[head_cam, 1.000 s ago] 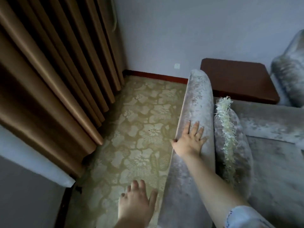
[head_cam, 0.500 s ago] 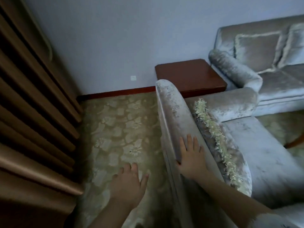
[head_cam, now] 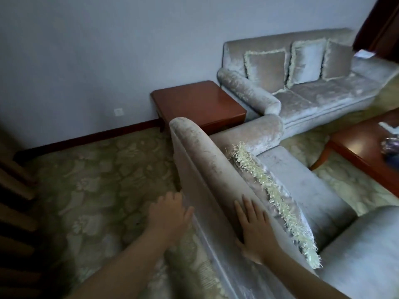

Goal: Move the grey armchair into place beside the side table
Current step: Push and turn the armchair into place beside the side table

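The grey velvet armchair (head_cam: 207, 160) fills the lower middle, seen from behind its backrest. A fringed cushion (head_cam: 278, 199) leans inside against the backrest. My right hand (head_cam: 254, 229) lies flat with straight fingers on top of the backrest. My left hand (head_cam: 170, 214) is at the rear face of the backrest with its fingers extended; whether it touches is unclear. The dark red wooden side table (head_cam: 198, 102) stands against the wall just beyond the chair's far arm (head_cam: 252, 132), close to it.
A grey sofa (head_cam: 313, 93) with three cushions stands right of the side table along the wall. A wooden coffee table (head_cam: 367, 147) with small items sits at the right edge. Patterned carpet (head_cam: 97, 180) spreads left of the chair; brown curtains (head_cam: 15, 190) hang at far left.
The view has swung right, bringing the sofa and coffee table into sight. My left hand has come up closer to the chair's back. My right hand stays flat on the backrest.
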Demonstrator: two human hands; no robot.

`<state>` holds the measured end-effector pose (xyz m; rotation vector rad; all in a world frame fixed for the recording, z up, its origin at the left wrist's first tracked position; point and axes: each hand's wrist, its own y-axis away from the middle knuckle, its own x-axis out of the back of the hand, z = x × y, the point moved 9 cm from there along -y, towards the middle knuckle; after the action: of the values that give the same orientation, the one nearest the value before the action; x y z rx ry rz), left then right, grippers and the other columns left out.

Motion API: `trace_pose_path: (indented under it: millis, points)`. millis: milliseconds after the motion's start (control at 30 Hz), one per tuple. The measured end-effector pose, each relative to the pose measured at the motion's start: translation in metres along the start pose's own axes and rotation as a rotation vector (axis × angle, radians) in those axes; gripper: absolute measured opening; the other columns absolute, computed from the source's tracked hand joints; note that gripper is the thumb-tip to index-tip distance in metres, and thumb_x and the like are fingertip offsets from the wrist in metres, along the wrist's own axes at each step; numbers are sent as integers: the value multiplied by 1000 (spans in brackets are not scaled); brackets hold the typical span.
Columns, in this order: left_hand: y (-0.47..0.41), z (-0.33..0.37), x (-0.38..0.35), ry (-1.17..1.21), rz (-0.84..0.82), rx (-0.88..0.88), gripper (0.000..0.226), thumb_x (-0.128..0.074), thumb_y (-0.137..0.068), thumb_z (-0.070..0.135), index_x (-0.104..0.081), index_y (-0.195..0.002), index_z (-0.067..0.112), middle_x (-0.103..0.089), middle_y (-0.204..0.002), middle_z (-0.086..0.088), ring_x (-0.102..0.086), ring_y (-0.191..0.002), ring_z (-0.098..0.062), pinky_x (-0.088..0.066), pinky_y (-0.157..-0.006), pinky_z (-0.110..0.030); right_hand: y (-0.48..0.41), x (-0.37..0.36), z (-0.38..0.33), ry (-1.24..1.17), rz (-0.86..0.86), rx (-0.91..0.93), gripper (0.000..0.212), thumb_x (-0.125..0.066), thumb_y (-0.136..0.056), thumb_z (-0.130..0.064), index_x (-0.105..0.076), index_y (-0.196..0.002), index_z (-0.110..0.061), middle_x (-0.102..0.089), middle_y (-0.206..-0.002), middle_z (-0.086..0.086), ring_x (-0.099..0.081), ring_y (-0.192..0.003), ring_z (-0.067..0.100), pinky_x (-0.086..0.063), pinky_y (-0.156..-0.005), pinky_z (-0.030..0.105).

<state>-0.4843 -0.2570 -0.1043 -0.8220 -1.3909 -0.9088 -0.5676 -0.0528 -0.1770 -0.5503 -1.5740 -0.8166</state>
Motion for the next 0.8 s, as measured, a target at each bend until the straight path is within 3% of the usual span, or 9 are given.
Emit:
trace_pose_path:
  millis: [100,167,267,400,633,800]
  points:
    - [-30,12,-2,-9,21,-164,42,-32,-89,58,-46,-103,21,-52,-106,-1,-51,-97,-20,-38,-75,-34,-3,7,-6,9,72,-187,100,-63,-63,-52,-23,-146,-14,-26,-150,20,-32,-132,45,-33,-99,61]
    - [-52,12,-2,2,33,-277,43,-31,-89,58,-45,-103,20,-52,-105,-2,-50,-96,-21,-38,-76,-34,-11,6,-9,27,109,-353,99,-67,-62,-55,-33,-143,-10,-38,-144,21,-41,-125,46,-36,-97,62]
    - [-92,-1,2,-4,48,-393,46,-30,-89,57,-46,-109,19,-52,-109,-3,-49,-101,-22,-38,-78,-36,-35,12,-14,18,149,-553,99,-55,-71,-65,-23,-146,-7,-34,-146,22,-35,-129,43,-27,-103,59]
    - [-150,-31,13,-108,67,-495,50,-30,-90,57,-46,-116,17,-53,-116,-5,-50,-106,-24,-40,-82,-37,-78,22,-24,-19,167,-669,94,-35,-80,-66,-4,-147,-9,-18,-153,15,-18,-138,36,-17,-109,53]
    - [-234,-59,5,-160,-51,-537,53,-29,-91,57,-44,-121,16,-50,-122,-8,-49,-110,-27,-40,-84,-39,-144,41,-52,-92,174,-688,87,-36,-85,-61,-4,-147,-10,-14,-154,13,-12,-141,33,-13,-113,51]
    - [-279,-44,-9,-124,8,-623,54,-33,-90,57,-44,-123,16,-49,-124,-8,-48,-111,-26,-41,-83,-38,-218,55,-59,-155,160,-570,79,-34,-86,-60,-11,-147,-14,-19,-153,11,-15,-140,31,-14,-113,50]
